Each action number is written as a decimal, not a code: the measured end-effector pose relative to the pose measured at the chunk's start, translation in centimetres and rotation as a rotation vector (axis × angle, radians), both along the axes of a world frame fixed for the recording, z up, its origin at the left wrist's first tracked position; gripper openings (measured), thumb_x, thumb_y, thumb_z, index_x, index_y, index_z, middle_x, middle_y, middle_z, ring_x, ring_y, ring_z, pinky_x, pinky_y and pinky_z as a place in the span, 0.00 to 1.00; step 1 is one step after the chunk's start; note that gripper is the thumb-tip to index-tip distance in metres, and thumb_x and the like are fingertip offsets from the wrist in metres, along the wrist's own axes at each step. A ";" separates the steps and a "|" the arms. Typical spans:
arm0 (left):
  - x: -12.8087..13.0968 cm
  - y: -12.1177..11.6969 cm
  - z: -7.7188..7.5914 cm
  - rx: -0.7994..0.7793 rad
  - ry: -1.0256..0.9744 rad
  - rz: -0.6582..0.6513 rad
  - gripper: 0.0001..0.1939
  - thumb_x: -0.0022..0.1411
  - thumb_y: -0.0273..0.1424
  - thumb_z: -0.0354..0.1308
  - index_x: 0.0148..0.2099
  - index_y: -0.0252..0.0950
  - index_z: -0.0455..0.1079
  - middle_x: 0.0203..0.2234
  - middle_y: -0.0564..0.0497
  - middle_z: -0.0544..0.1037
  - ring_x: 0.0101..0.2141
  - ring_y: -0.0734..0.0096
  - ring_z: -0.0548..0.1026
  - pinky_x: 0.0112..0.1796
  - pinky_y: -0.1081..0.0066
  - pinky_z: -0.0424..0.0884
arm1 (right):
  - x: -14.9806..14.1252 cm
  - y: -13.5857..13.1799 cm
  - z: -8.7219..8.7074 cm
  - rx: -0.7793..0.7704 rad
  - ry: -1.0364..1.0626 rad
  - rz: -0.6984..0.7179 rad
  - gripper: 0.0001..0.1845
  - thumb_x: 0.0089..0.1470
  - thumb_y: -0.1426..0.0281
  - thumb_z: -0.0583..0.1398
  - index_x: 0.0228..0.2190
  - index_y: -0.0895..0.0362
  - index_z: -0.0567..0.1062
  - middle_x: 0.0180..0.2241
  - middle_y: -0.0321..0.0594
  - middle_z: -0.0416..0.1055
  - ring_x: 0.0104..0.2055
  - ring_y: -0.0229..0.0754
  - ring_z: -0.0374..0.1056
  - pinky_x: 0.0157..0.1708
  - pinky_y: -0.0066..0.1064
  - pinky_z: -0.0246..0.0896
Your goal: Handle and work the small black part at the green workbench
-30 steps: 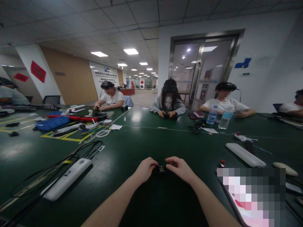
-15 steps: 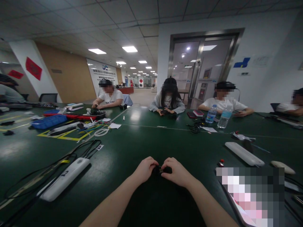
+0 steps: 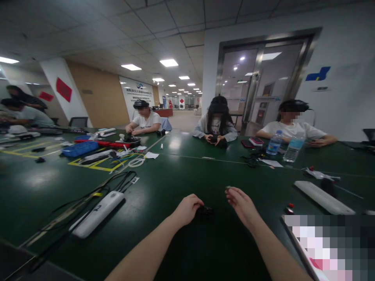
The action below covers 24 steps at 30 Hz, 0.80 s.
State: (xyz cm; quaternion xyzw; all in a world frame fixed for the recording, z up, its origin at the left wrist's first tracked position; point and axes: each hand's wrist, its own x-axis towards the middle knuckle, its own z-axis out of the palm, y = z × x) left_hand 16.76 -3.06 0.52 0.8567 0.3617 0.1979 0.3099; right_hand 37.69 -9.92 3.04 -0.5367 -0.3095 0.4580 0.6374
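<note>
My left hand [image 3: 189, 210] is curled over the near end of a small black part [image 3: 205, 212] that rests on the dark green table [image 3: 164, 187]. My right hand [image 3: 240, 205] has lifted off to the right and pinches a tiny dark piece [image 3: 228, 188] at its fingertips, a little above the table. The two hands are apart, with the black part between them, closer to the left one.
A white power strip [image 3: 98, 214] with black cables lies at the left, another white strip [image 3: 324, 197] at the right. A small red-capped item [image 3: 289, 208] sits beside a blurred flat object. Several people work across the table, with water bottles [image 3: 290, 148] and a blue tray [image 3: 79, 148].
Both hands were closed together on the black part. Now my right hand has pulled away to the right with a tiny piece, and the view has shifted.
</note>
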 end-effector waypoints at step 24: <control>-0.5 0.4 0.2 -0.044 0.020 -0.007 0.13 0.59 0.29 0.45 0.40 0.39 0.70 0.41 0.51 0.68 0.41 0.72 0.67 0.44 0.70 0.64 | 1.2 0.6 -1.6 -0.040 -0.121 0.045 0.20 0.46 0.57 0.57 0.40 0.52 0.69 0.40 0.41 0.70 0.43 0.46 0.66 0.41 0.38 0.64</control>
